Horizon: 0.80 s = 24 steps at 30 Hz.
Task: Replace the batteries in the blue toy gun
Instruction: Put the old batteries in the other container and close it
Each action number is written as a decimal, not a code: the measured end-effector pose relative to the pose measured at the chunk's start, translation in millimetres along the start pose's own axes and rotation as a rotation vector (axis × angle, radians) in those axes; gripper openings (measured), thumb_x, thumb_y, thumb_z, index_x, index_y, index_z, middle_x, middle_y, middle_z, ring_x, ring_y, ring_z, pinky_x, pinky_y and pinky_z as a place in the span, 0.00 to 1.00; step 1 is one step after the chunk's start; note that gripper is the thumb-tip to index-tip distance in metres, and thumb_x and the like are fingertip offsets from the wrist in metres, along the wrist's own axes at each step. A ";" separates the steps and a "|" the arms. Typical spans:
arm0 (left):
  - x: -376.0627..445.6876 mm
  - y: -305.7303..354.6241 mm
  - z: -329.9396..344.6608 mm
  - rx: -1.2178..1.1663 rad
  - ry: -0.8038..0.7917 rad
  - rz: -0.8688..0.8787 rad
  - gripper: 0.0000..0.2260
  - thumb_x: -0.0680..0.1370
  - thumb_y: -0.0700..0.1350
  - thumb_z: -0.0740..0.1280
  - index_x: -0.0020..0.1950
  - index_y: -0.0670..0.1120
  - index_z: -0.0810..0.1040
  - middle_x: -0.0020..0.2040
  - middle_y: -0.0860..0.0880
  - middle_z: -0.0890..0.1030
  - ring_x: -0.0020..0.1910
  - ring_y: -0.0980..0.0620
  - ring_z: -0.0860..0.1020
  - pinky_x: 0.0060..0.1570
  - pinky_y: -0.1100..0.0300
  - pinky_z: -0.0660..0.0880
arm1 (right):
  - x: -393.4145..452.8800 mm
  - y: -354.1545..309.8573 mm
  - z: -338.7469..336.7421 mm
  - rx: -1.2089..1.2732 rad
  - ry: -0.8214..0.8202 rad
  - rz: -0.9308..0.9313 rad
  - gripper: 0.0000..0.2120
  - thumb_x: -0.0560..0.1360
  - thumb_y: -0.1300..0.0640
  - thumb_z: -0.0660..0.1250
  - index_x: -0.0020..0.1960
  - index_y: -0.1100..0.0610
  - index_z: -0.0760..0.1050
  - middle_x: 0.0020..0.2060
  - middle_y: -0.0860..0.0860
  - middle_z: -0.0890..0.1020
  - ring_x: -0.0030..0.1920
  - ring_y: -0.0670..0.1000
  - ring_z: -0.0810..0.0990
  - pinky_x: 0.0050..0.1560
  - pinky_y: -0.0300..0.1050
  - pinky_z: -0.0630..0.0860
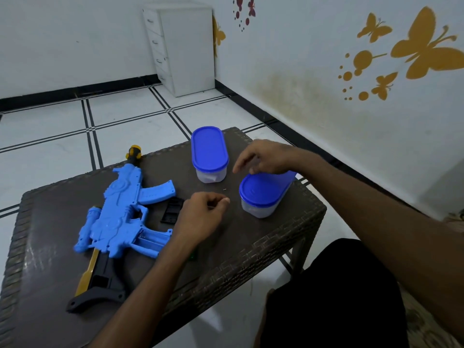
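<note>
head view: the blue toy gun (118, 217) is lying flat on the dark woven surface (251, 237), just left of the left grip (200, 217), its handle compartment showing open. a black cover piece (173, 209) is sitting half hidden behind that grip. the left grip is curling its fingers loosely; whether it is pinching anything is too small to tell. the right grip (266, 156) is hovering with relaxed, spread fingers over the near blue-lidded container (263, 194), partly covering its lid. a second container (209, 154) is standing just left of it. the containers' contents are staying unclear, and no writing is showing legibly anywhere.
</note>
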<state>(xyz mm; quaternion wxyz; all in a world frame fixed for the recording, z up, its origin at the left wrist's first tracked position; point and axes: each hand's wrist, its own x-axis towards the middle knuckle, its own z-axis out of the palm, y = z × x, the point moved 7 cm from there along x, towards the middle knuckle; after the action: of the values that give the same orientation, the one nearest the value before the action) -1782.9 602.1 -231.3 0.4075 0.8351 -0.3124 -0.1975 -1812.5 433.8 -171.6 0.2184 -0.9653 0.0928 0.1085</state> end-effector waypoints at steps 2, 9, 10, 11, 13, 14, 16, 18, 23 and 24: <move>0.9 4.3 5.7 -0.027 -0.011 0.005 0.16 0.79 0.55 0.65 0.63 0.51 0.79 0.53 0.55 0.82 0.49 0.58 0.80 0.54 0.55 0.78 | -12.8 34.4 -27.1 0.029 0.313 0.197 0.17 0.75 0.60 0.69 0.63 0.54 0.77 0.60 0.50 0.79 0.60 0.50 0.77 0.59 0.43 0.73; 11.4 39.6 27.7 -0.034 0.001 0.062 0.16 0.77 0.54 0.67 0.61 0.48 0.78 0.50 0.54 0.80 0.49 0.55 0.79 0.53 0.53 0.78 | -46.0 92.9 -20.9 0.074 0.254 0.680 0.22 0.73 0.47 0.73 0.55 0.62 0.71 0.41 0.56 0.77 0.38 0.53 0.79 0.41 0.48 0.80; 12.3 38.5 28.5 -0.028 0.019 0.041 0.15 0.76 0.55 0.69 0.58 0.49 0.78 0.49 0.54 0.81 0.47 0.55 0.79 0.51 0.53 0.78 | -44.1 94.2 -20.1 0.096 0.265 0.669 0.22 0.71 0.49 0.74 0.55 0.63 0.72 0.41 0.56 0.79 0.37 0.52 0.80 0.41 0.47 0.81; 11.2 35.2 27.5 -0.033 0.034 0.013 0.13 0.75 0.55 0.70 0.53 0.49 0.78 0.47 0.54 0.81 0.45 0.56 0.79 0.49 0.53 0.78 | -41.0 95.7 -19.6 0.123 0.284 0.660 0.23 0.70 0.50 0.76 0.55 0.64 0.73 0.43 0.57 0.81 0.39 0.53 0.82 0.44 0.49 0.82; 6.8 29.9 25.7 -0.041 0.040 -0.033 0.13 0.73 0.58 0.70 0.48 0.50 0.76 0.43 0.54 0.80 0.43 0.56 0.78 0.47 0.53 0.78 | -34.4 95.3 -17.9 0.228 0.306 0.633 0.23 0.68 0.52 0.78 0.54 0.65 0.77 0.46 0.60 0.84 0.45 0.57 0.84 0.51 0.54 0.82; 4.1 29.6 25.6 -0.023 0.027 -0.048 0.15 0.72 0.60 0.70 0.47 0.50 0.75 0.43 0.55 0.79 0.43 0.56 0.78 0.46 0.52 0.78 | -30.9 94.6 -16.2 0.287 0.306 0.617 0.22 0.67 0.53 0.79 0.53 0.67 0.78 0.46 0.61 0.84 0.47 0.58 0.85 0.53 0.56 0.81; 2.0 30.0 28.2 0.044 -0.014 -0.061 0.19 0.71 0.64 0.69 0.47 0.49 0.72 0.44 0.55 0.78 0.45 0.55 0.77 0.47 0.52 0.77 | -23.8 90.4 -11.7 0.371 0.286 0.591 0.21 0.67 0.55 0.79 0.51 0.69 0.78 0.47 0.62 0.84 0.49 0.60 0.84 0.55 0.57 0.80; 5.3 37.9 33.6 0.100 -0.039 -0.013 0.23 0.70 0.67 0.68 0.49 0.49 0.69 0.47 0.53 0.75 0.48 0.51 0.76 0.46 0.52 0.75 | -16.7 86.3 -7.7 0.461 0.271 0.563 0.17 0.68 0.58 0.78 0.47 0.70 0.77 0.47 0.61 0.83 0.47 0.58 0.83 0.55 0.54 0.80; 20.1 57.3 63.1 0.233 -0.129 -0.004 0.55 0.66 0.70 0.70 0.78 0.40 0.47 0.75 0.42 0.62 0.68 0.44 0.68 0.59 0.51 0.72 | -3.3 81.1 -8.2 0.304 0.269 0.554 0.27 0.64 0.48 0.80 0.50 0.66 0.75 0.36 0.56 0.79 0.35 0.52 0.78 0.42 0.48 0.80; 20.8 59.4 66.4 0.260 -0.114 -0.008 0.58 0.65 0.69 0.71 0.79 0.39 0.43 0.76 0.41 0.59 0.70 0.43 0.67 0.62 0.50 0.71 | -2.5 79.1 -8.1 0.234 0.277 0.552 0.26 0.65 0.47 0.79 0.49 0.64 0.74 0.35 0.55 0.77 0.35 0.52 0.77 0.38 0.46 0.77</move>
<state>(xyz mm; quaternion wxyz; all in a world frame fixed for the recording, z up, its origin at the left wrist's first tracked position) -1828.0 522.8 -224.2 0.2768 0.8694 -0.3547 -0.2043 -1831.4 360.4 -195.6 0.2757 -0.8776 0.3916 0.0198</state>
